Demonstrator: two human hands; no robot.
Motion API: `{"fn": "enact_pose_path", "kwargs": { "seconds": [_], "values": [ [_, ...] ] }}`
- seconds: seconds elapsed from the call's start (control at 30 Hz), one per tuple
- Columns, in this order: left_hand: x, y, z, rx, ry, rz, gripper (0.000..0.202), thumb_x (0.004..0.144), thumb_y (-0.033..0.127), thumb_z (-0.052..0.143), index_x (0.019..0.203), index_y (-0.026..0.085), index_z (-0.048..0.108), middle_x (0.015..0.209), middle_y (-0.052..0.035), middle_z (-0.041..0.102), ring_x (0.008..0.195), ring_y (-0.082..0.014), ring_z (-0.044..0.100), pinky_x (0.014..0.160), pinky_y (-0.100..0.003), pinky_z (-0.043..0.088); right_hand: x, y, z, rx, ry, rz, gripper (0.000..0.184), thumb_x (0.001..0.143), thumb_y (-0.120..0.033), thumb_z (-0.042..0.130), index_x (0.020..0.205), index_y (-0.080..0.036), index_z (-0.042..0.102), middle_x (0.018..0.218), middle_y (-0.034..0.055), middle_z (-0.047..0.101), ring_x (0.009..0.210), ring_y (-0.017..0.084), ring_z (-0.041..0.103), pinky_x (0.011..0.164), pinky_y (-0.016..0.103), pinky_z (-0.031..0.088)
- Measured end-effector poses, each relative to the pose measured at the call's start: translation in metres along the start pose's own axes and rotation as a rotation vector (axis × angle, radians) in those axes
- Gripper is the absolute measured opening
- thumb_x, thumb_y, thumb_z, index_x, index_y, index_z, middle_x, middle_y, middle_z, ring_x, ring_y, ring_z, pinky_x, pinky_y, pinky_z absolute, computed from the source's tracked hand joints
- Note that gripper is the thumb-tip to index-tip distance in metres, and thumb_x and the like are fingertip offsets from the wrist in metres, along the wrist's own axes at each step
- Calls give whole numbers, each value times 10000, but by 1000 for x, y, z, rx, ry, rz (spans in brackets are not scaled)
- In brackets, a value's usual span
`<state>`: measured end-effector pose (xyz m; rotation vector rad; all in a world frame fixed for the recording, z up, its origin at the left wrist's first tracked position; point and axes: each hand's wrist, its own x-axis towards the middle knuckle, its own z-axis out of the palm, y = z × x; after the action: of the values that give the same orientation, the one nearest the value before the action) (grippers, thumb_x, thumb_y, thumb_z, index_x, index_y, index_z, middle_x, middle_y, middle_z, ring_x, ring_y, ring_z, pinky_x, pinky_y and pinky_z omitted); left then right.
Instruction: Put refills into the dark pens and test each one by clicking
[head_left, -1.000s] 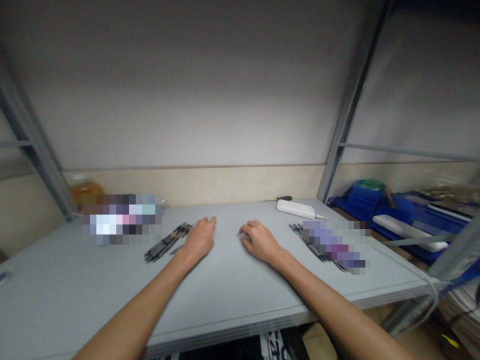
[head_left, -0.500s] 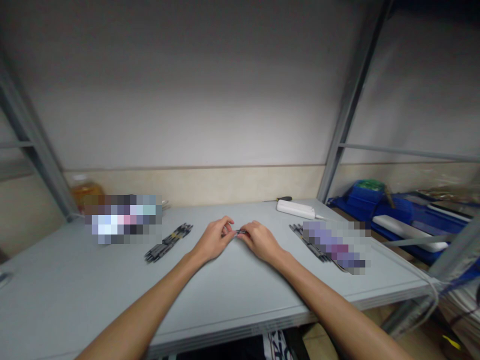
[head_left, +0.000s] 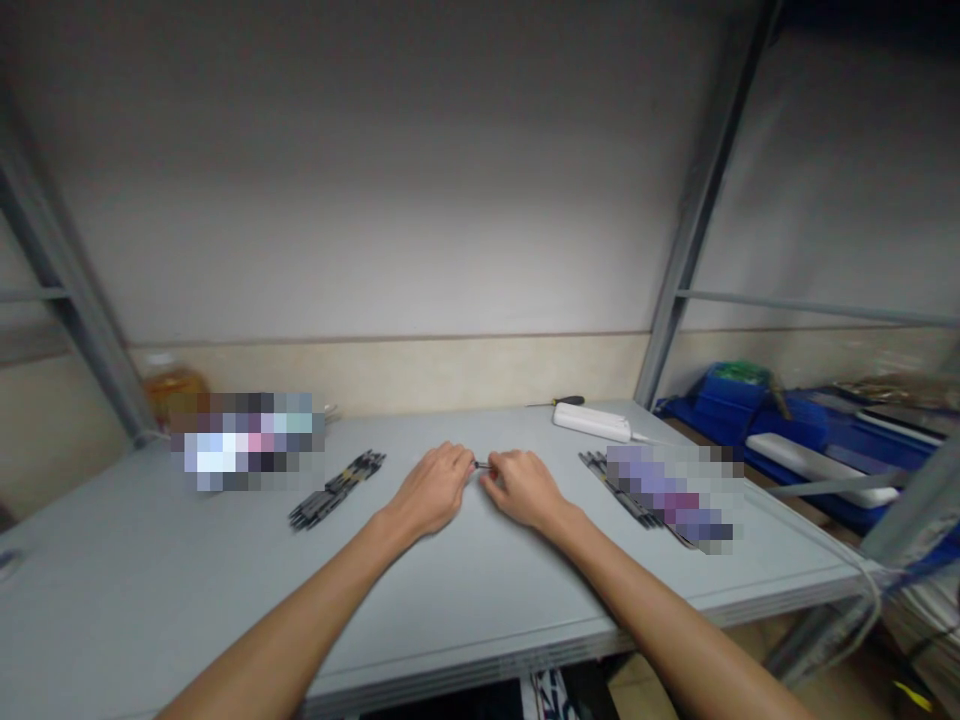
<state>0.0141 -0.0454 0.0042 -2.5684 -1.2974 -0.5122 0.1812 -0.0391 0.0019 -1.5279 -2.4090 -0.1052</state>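
My left hand (head_left: 436, 488) and my right hand (head_left: 523, 484) meet over the middle of the table, fingers closed around the two ends of a thin dark pen (head_left: 483, 465). Only a short piece of it shows in the gap; the fingers cover the rest. Left of my hands lies a slanted row of black and grey pens (head_left: 337, 490). Another row of pens (head_left: 619, 490) lies to the right, partly under a blurred-out patch.
On the grey table (head_left: 480, 590), a white power strip (head_left: 592, 421) and a screwdriver (head_left: 568, 401) lie at the back right. A bottle of amber liquid (head_left: 174, 385) stands back left beside a pixelated object. Blue bins (head_left: 731, 395) fill the right side beyond a metal post (head_left: 679, 270).
My left hand has turned over, back upward, and its fingers have closed on the pen. The two hands are slightly farther apart, with the pen's middle now showing.
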Motion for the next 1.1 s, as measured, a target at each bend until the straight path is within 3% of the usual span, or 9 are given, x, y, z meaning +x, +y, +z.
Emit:
{"fn": "enact_pose_path", "kwargs": {
  "seconds": [0.17, 0.37, 0.63, 0.73, 0.83, 0.97, 1.1],
  "values": [
    [1, 12, 0, 53, -54, -37, 397, 924, 339, 195, 866, 156, 542, 794, -108, 619, 765, -230, 560, 685, -338, 377, 3, -5, 5, -129, -54, 109, 371, 879, -345, 353, 888, -154, 671, 869, 157, 664, 835, 241, 620, 675, 299, 407],
    [2, 10, 11, -64, -148, -189, 452, 917, 366, 189, 837, 164, 586, 736, -120, 649, 659, -228, 593, 601, -307, 356, 5, -4, -1, -206, -41, 4, 491, 923, -310, 226, 906, -129, 683, 847, 187, 677, 831, 252, 642, 693, 322, 426],
    [7, 9, 11, -387, -205, -184, 524, 913, 355, 173, 580, 157, 526, 548, -21, 548, 531, -129, 457, 537, -250, 276, 6, -2, -2, -263, -11, -108, 478, 935, -264, 211, 897, -120, 665, 815, 165, 689, 795, 210, 653, 681, 277, 434],
    [7, 8, 14, -485, -174, -224, 514, 907, 380, 186, 557, 163, 493, 505, 2, 491, 511, -123, 427, 517, -244, 260, 7, -1, -1, -266, 22, -112, 461, 935, -266, 224, 888, -124, 660, 804, 162, 688, 797, 213, 651, 683, 278, 431],
    [5, 5, 15, -477, -83, -240, 446, 900, 406, 237, 665, 170, 533, 594, -4, 550, 580, -138, 485, 562, -241, 304, 9, 0, 1, -244, 24, -32, 442, 931, -271, 243, 896, -140, 664, 796, 160, 688, 788, 220, 652, 672, 288, 432],
    [1, -3, 12, -395, 49, -121, 283, 888, 361, 332, 898, 180, 550, 835, -49, 609, 776, -167, 530, 697, -262, 369, 10, 4, 5, -231, 22, 81, 440, 920, -307, 271, 897, -145, 679, 814, 173, 680, 792, 244, 650, 646, 306, 435],
    [1, -7, 11, -267, 72, -36, 286, 890, 273, 307, 827, 166, 564, 790, -70, 575, 795, -187, 499, 723, -289, 373, 10, 7, 4, -224, 17, 76, 448, 914, -324, 277, 886, -144, 686, 805, 171, 677, 787, 256, 649, 634, 311, 432]
  ]
}}
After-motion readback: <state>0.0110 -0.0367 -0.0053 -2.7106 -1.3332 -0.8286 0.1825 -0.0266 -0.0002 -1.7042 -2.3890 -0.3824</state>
